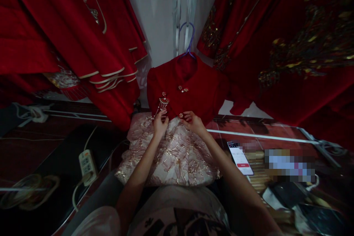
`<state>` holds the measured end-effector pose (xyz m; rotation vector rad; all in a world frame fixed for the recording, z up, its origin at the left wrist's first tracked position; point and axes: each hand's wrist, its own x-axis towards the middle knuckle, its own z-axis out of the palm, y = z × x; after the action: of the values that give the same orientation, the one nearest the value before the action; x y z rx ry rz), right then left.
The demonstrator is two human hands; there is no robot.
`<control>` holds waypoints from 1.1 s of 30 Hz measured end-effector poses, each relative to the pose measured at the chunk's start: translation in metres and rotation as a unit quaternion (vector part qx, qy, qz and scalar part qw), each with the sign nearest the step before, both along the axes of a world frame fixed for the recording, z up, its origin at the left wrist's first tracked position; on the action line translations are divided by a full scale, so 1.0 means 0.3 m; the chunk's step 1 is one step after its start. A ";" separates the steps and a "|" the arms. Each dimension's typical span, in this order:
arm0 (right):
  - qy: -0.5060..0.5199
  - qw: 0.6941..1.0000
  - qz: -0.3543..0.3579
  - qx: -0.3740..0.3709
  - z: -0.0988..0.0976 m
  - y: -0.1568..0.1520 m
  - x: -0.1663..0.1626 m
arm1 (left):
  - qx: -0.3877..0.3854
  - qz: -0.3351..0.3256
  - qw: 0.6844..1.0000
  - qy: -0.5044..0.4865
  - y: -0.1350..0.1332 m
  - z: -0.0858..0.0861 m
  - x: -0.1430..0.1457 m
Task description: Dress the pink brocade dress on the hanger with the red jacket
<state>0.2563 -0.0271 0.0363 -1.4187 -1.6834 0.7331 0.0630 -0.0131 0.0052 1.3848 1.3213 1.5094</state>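
Observation:
A red high-collared garment (pixel 203 92) is on a blue-purple hanger (pixel 190 38) in front of me. Its chest has a small jewelled clasp (pixel 183 89) and, at left, a fan-shaped ornament with beaded tassels (pixel 163 101). Below it, pale floral brocade with gold thread (pixel 177 155) spreads over my lap; I cannot tell whether the two are joined. My left hand (pixel 160 123) is closed at the lower red cloth, fingertips at the tassel ends. Beside a small flower-shaped ornament (pixel 181 115), my right hand (pixel 193 122) has its fingers curled at the lower red edge.
Red garments with gold trim (pixel 110 44) hang at left, and embroidered red ones (pixel 290 92) at right. On the left, a power strip (pixel 88 167) rests on a black surface. A lit phone (pixel 240 158) lies on a slatted surface at right, by blurred-out items. White rack bars (pixel 262 135) run low.

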 end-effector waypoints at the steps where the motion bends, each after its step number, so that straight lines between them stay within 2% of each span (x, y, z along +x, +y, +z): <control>1: 0.008 1.000 0.007 -0.005 -0.011 0.006 -0.012 | -0.004 0.007 1.000 -0.010 0.005 0.007 0.009; 4: 0.015 0.999 0.027 -0.026 -0.027 0.028 -0.045 | -0.003 0.046 0.999 -0.024 0.034 0.020 0.024; 6: -0.005 0.999 0.029 -0.014 -0.027 0.038 -0.056 | 0.004 0.064 0.998 -0.025 0.054 0.019 0.024; 9: -0.038 0.998 0.024 0.035 -0.021 0.043 -0.059 | 0.005 0.059 0.998 -0.026 0.072 0.015 0.012; 11: -0.029 0.998 0.035 0.034 -0.017 0.041 -0.060 | 0.008 0.052 0.998 -0.031 0.071 0.017 0.001; 14: 0.035 0.997 0.061 -0.011 -0.005 0.041 -0.076 | 0.010 0.051 0.998 -0.030 0.064 0.027 -0.019; 17: 0.148 0.984 0.089 -0.046 0.020 0.055 -0.103 | -0.002 0.056 0.998 0.009 0.059 0.039 -0.037; 20: 0.198 0.975 0.091 -0.033 0.051 0.079 -0.131 | -0.008 0.048 0.997 0.064 0.056 0.046 -0.043; 23: 0.169 0.983 0.071 0.000 0.073 0.101 -0.159 | 0.001 0.050 0.994 0.101 0.048 0.044 -0.037; 29: 0.129 0.989 0.058 0.041 0.080 0.119 -0.208 | 0.029 0.099 0.971 0.214 0.033 0.030 -0.016; 33: 0.117 0.991 0.023 0.061 0.065 0.116 -0.200 | 0.040 0.099 0.975 0.195 0.043 0.013 -0.003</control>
<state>0.1964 0.0078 0.0559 -1.1642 -1.5543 0.7776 0.0622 -0.0002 0.0091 1.7080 1.6955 1.4795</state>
